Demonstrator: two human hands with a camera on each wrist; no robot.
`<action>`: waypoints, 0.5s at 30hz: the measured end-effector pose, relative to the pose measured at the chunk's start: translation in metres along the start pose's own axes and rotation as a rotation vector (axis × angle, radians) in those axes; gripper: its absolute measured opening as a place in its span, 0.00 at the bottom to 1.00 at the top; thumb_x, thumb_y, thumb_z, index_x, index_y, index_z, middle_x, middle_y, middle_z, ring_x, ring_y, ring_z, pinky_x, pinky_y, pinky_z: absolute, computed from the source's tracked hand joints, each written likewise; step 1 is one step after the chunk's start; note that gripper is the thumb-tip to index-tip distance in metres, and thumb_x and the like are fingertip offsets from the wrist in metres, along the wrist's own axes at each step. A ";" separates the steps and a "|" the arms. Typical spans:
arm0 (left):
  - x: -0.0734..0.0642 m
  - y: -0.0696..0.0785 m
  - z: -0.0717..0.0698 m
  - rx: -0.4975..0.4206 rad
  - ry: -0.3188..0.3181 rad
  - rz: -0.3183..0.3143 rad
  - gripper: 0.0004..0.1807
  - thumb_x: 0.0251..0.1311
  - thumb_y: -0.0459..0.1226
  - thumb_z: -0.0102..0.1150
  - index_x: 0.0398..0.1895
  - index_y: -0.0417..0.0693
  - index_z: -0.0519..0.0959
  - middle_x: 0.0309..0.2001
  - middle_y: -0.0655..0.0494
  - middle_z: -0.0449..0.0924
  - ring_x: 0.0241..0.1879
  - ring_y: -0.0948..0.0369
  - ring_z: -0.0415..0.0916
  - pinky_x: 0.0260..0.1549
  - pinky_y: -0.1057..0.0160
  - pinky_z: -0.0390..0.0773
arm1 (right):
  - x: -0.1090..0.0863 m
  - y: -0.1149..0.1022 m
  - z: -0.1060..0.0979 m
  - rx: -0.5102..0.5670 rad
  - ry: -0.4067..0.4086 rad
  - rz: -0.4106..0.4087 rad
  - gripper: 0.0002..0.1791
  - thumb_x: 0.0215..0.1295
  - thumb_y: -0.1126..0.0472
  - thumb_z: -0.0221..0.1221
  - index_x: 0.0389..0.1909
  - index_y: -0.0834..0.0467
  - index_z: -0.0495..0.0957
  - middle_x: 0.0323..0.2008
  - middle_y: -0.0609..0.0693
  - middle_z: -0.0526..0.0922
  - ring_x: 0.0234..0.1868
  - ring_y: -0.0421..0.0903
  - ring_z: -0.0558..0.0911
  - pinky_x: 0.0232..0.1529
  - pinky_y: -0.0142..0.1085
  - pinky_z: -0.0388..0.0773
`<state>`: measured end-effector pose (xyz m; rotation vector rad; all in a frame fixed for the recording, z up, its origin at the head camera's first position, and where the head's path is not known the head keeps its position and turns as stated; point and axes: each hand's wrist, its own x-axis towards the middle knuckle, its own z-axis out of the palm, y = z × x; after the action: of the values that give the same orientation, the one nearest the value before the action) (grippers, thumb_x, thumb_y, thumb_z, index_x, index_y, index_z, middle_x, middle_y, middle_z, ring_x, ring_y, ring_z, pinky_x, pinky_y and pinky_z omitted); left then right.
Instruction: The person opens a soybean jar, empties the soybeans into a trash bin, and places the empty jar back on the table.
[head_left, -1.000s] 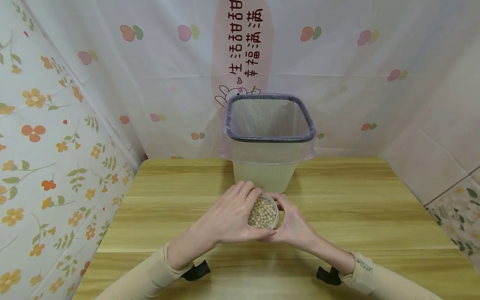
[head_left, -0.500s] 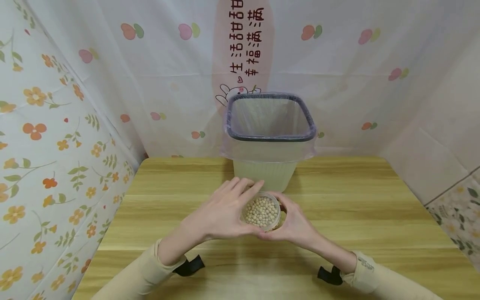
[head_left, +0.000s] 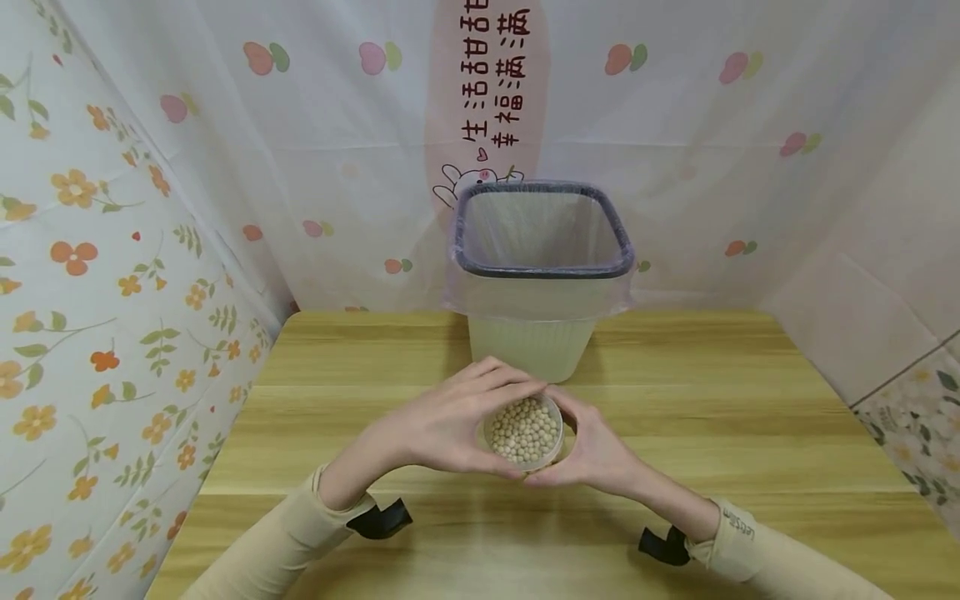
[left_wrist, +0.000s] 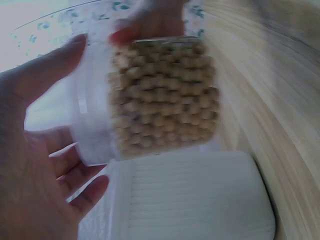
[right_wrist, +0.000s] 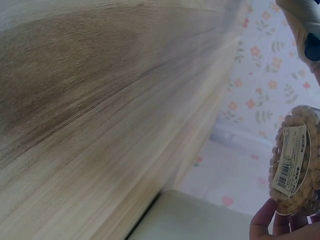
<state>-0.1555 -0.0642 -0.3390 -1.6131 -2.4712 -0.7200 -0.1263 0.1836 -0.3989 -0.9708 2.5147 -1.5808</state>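
Between both hands is a clear plastic jar [head_left: 523,430] full of pale round beans, its top turned toward the head camera. My left hand [head_left: 446,421] curves round the jar's upper end, thumb on the near side and fingers along the far side. In the left wrist view, that thumb and those fingers lie about a clear, wide lid [left_wrist: 92,107]. My right hand [head_left: 600,450] grips the jar's lower part from the right. The right wrist view shows a printed barcode label [right_wrist: 291,160] on the jar's base, with right fingertips [right_wrist: 262,217] at its edge.
A pale waste bin [head_left: 532,342] with a dark rim and a thin plastic liner stands on the wooden table [head_left: 360,358] just beyond the hands. Patterned cloth [head_left: 337,167] hangs behind the table and along the left side.
My left hand has shifted its hold and turned about the jar's top, its fingers now stretched along the far rim. My right hand keeps its grip nearly in place.
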 end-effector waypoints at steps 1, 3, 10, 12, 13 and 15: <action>0.000 0.000 0.002 0.033 0.013 -0.002 0.51 0.51 0.61 0.75 0.76 0.52 0.67 0.68 0.63 0.72 0.64 0.65 0.65 0.67 0.61 0.72 | 0.000 0.000 0.000 0.007 0.004 -0.004 0.55 0.43 0.59 0.82 0.74 0.48 0.65 0.68 0.51 0.76 0.64 0.42 0.78 0.65 0.39 0.77; 0.001 0.001 0.006 0.088 0.047 -0.001 0.51 0.51 0.64 0.73 0.75 0.52 0.68 0.66 0.62 0.72 0.63 0.65 0.66 0.66 0.62 0.72 | 0.001 0.000 0.000 0.016 0.015 -0.012 0.53 0.43 0.60 0.82 0.73 0.49 0.67 0.66 0.51 0.77 0.63 0.41 0.79 0.64 0.38 0.77; 0.000 0.004 0.019 0.189 0.179 -0.019 0.56 0.48 0.67 0.72 0.75 0.45 0.65 0.64 0.56 0.76 0.62 0.62 0.70 0.67 0.62 0.72 | 0.000 0.000 0.004 0.029 0.045 0.014 0.51 0.42 0.61 0.81 0.71 0.51 0.68 0.65 0.52 0.78 0.62 0.40 0.79 0.64 0.38 0.76; 0.001 0.005 0.021 0.198 0.215 -0.032 0.57 0.47 0.67 0.72 0.74 0.44 0.66 0.63 0.55 0.77 0.61 0.61 0.71 0.65 0.63 0.74 | 0.000 0.000 0.004 0.027 0.060 0.018 0.50 0.42 0.61 0.81 0.70 0.53 0.69 0.64 0.53 0.78 0.62 0.40 0.79 0.64 0.39 0.76; 0.001 0.005 0.022 0.204 0.233 -0.035 0.57 0.47 0.67 0.73 0.74 0.43 0.66 0.62 0.54 0.78 0.60 0.61 0.71 0.64 0.63 0.74 | 0.000 -0.001 0.004 0.020 0.071 0.018 0.50 0.42 0.61 0.81 0.70 0.53 0.69 0.63 0.54 0.79 0.61 0.40 0.79 0.64 0.39 0.76; 0.002 0.006 0.024 0.220 0.269 -0.037 0.57 0.47 0.67 0.73 0.73 0.41 0.67 0.60 0.53 0.79 0.58 0.60 0.72 0.62 0.63 0.76 | 0.001 -0.002 0.004 0.007 0.097 0.025 0.50 0.41 0.61 0.81 0.69 0.54 0.69 0.62 0.55 0.79 0.61 0.39 0.78 0.64 0.38 0.76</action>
<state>-0.1472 -0.0499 -0.3571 -1.3047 -2.2996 -0.5999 -0.1246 0.1792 -0.3996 -0.8786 2.5709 -1.6681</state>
